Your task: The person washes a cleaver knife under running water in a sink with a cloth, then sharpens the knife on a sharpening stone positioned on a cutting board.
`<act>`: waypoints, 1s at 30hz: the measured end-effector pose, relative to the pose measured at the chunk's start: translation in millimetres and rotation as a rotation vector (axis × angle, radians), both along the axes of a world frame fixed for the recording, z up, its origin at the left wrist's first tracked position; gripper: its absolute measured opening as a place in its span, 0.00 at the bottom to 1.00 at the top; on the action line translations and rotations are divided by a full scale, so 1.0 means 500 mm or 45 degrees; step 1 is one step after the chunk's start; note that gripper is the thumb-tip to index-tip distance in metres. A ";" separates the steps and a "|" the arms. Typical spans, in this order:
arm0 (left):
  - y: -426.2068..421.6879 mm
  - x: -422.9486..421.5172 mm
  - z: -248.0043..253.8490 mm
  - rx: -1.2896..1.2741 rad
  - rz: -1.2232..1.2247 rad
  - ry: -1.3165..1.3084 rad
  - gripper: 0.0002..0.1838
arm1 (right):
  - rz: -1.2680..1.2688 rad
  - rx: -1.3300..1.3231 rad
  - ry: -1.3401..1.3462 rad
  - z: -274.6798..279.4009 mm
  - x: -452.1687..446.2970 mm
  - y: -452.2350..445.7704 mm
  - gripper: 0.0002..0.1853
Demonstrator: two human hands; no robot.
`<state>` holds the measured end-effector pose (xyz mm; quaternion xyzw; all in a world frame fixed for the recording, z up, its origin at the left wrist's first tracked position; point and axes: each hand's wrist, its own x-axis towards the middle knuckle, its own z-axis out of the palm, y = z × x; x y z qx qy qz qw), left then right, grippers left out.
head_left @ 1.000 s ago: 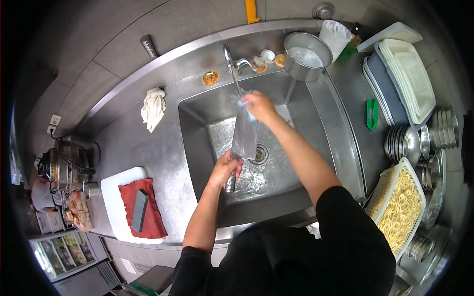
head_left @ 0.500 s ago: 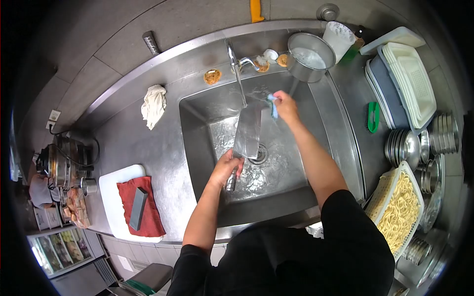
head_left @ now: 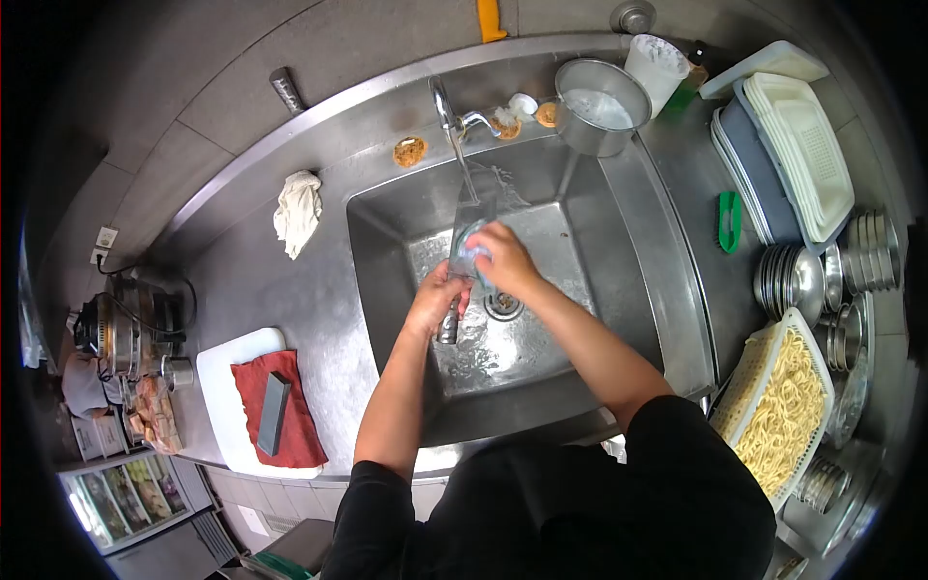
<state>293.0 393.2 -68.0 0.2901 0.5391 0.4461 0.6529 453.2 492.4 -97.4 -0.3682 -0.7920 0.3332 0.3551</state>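
My left hand (head_left: 440, 298) is wrapped round the handle of a broad-bladed cleaver (head_left: 448, 331), holding it over the steel sink (head_left: 604, 290) with the blade pointing away from me. Water from the faucet (head_left: 446, 114) runs down at the far end of the blade. Closed on a light blue sponge (head_left: 474, 242), my right hand (head_left: 505, 261) presses it against the blade near the handle. Motion blurs the sponge and fingers, and they cover part of the blade.
Left of the sink lie a white cloth (head_left: 298, 215) and a whetstone (head_left: 274, 414) on a red towel (head_left: 312, 440). A metal pot (head_left: 599, 140) stands behind the sink. To the right are a green brush (head_left: 729, 222), stacked trays (head_left: 807, 155) and a basket of noodles (head_left: 778, 416).
My right hand has moved left with the sponge, from beside the cleaver onto its blade. The left hand still grips the handle, and the view has shifted slightly.
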 end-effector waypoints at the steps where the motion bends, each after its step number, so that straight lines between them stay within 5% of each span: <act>1: -0.004 0.003 -0.003 -0.005 -0.024 0.015 0.08 | -0.003 -0.044 0.026 -0.004 0.003 0.025 0.13; 6: -0.013 0.037 0.017 -0.040 -0.053 -0.041 0.09 | -0.287 0.255 -0.034 0.025 -0.015 0.148 0.12; 14: -0.005 -0.010 -0.001 0.041 0.026 -0.030 0.08 | 0.082 0.034 0.063 0.017 0.008 -0.049 0.13; 21: -0.029 0.019 0.028 -0.026 -0.108 0.068 0.09 | -0.479 0.096 0.002 0.043 -0.032 0.174 0.12; 23: -0.011 0.025 0.033 -0.016 -0.160 0.287 0.10 | -0.548 0.007 -0.086 0.038 -0.056 0.147 0.14; 25: 0.000 0.026 0.014 0.534 -0.253 1.481 0.15 | -0.943 -0.249 0.154 -0.013 -0.094 0.100 0.20; 26: 0.006 0.030 0.032 0.442 -0.332 1.579 0.17 | -0.931 -0.248 0.153 -0.024 -0.094 0.084 0.20; 28: 0.001 0.035 0.057 0.440 -0.357 1.644 0.18 | -0.727 -1.149 0.976 -0.038 -0.083 0.068 0.29; 30: -0.006 0.029 0.064 0.444 -0.393 1.717 0.19 | -0.524 -1.239 1.119 -0.034 -0.060 0.072 0.34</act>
